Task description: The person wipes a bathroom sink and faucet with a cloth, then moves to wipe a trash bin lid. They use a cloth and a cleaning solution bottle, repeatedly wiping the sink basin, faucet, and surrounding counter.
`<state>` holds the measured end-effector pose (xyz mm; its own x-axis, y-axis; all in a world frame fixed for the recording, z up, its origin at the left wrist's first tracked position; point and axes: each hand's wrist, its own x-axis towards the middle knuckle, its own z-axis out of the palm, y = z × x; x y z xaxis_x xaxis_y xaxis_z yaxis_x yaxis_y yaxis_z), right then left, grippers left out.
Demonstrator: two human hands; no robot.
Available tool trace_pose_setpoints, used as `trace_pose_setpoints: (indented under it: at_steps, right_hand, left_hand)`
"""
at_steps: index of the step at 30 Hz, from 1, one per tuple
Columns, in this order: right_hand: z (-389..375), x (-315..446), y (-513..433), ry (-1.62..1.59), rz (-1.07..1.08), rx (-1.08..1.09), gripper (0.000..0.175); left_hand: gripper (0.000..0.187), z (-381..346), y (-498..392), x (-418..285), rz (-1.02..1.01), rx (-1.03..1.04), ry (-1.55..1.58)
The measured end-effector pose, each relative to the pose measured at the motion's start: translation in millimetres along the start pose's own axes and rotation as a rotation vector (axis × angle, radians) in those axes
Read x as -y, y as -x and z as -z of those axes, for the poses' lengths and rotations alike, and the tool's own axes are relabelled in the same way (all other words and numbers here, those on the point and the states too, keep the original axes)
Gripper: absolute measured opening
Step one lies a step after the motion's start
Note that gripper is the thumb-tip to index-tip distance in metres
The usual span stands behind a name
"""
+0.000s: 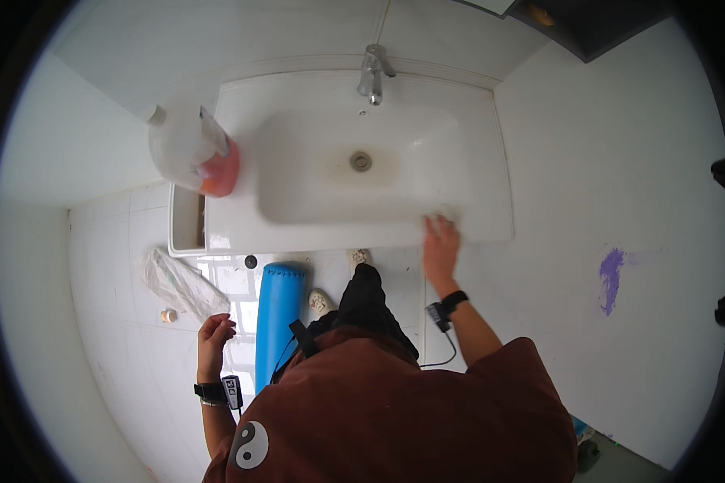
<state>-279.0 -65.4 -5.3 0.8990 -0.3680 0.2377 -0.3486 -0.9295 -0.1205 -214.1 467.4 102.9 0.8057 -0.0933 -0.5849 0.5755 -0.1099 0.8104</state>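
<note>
My right hand [441, 247] is at the front right corner of the white washbasin [235, 232], fingers bent down towards its rim. Under the fingertips is a small whitish object [452, 214], too blurred to name. My left hand [214, 335] hangs in the air left of my body, fingers loosely curled, with nothing visible in it. Past its fingertips, a crumpled translucent plastic bag [178, 281] lies on the floor. On the basin's left ledge stands a translucent plastic jug [181, 148] with red liquid in its lower part.
A chrome faucet [373, 72] rises at the basin's back, above the drain [360, 161]. A blue cylinder [278, 326] lies on the tiled floor beside my feet. A dark shelf [586, 27] juts out at the upper right. Purple paint [610, 281] marks the right-hand white surface.
</note>
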Motion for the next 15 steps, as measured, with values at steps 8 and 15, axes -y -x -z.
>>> trace_pose_setpoints:
  at_steps: [8, 15]
  right_hand:
    - [-48, 306, -54, -0.416, 0.447, 0.099, 0.035]
    - [-6, 75, -85, -0.212, 0.248, 0.348, 0.020]
  left_hand:
    - [0.020, 34, 52, 39, -0.021, -0.114, 0.000]
    - [0.018, 55, 71, 81, 0.079, -0.134, 0.087]
